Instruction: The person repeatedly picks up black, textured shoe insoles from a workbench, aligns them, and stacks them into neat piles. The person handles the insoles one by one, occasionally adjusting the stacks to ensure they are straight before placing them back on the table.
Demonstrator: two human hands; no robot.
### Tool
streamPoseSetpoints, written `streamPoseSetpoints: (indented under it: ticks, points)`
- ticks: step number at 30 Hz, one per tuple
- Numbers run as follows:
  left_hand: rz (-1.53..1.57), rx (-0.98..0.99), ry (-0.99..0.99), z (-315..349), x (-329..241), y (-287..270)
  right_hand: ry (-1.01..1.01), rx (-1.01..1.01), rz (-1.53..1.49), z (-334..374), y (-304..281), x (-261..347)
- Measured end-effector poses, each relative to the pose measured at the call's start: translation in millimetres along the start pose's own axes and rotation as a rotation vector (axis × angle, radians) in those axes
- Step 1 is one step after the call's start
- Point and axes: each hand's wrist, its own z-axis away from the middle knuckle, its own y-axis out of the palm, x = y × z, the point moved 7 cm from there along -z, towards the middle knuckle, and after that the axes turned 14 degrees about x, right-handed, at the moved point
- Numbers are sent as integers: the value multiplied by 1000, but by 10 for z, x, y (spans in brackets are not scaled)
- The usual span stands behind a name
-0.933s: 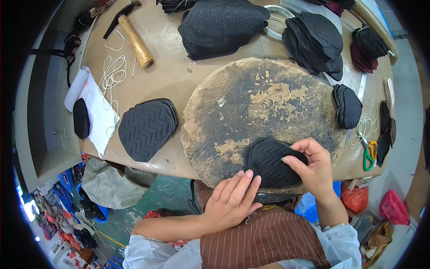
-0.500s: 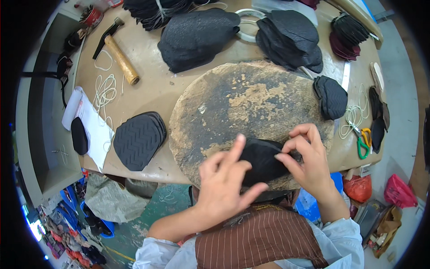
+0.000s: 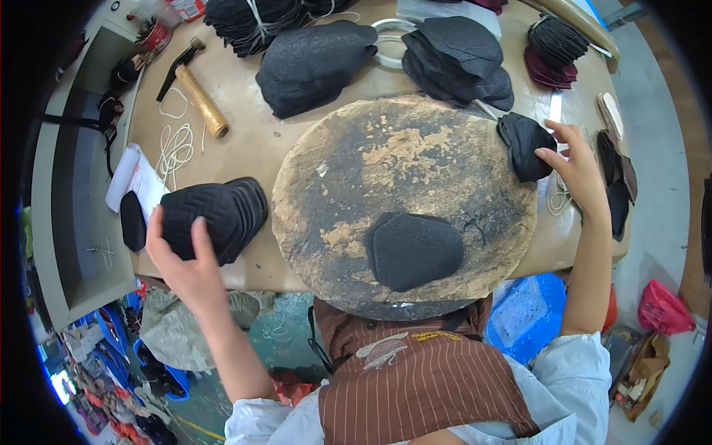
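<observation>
My left hand point(image 3: 187, 259) is at the left, its thumb and fingers around the near end of a stack of black sole pieces point(image 3: 215, 215) with a zigzag tread. The stack is fanned out toward the right. Over on the right, my right hand point(image 3: 577, 159) pinches the edge of a smaller stack of black pieces point(image 3: 525, 146) at the rim of a round, worn wooden block point(image 3: 415, 178). How many pieces either hand grips cannot be made out. Near the block's front edge lie flat black rounded pieces point(image 3: 417, 251), one overlapping another, touched by neither hand.
A hammer point(image 3: 199, 96) and loose white cord point(image 3: 176, 154) lie at the back left. Large black sheets point(image 3: 315, 63) and more black pieces point(image 3: 456, 55) stand behind the block. A black oval piece point(image 3: 133, 221) rests by white paper point(image 3: 139, 178). Below the table sits a blue basin point(image 3: 528, 315).
Both hands have left the black pieces on the block and moved apart, left to the treaded stack, right to the small stack. The treaded stack has fanned out. The view has shifted slightly.
</observation>
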Motion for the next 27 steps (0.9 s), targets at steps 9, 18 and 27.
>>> streamPoseSetpoints:
  ticks: [9,18,27]
  points:
    - [361,175,5,439,-207,244,-3,12,63,-55,-14,-31]
    - [-253,58,23,136,-56,-40,102,-148,214,217,-188,297]
    - [403,687,555,1476,-1093,697,-44,461,-687,585,943,1268]
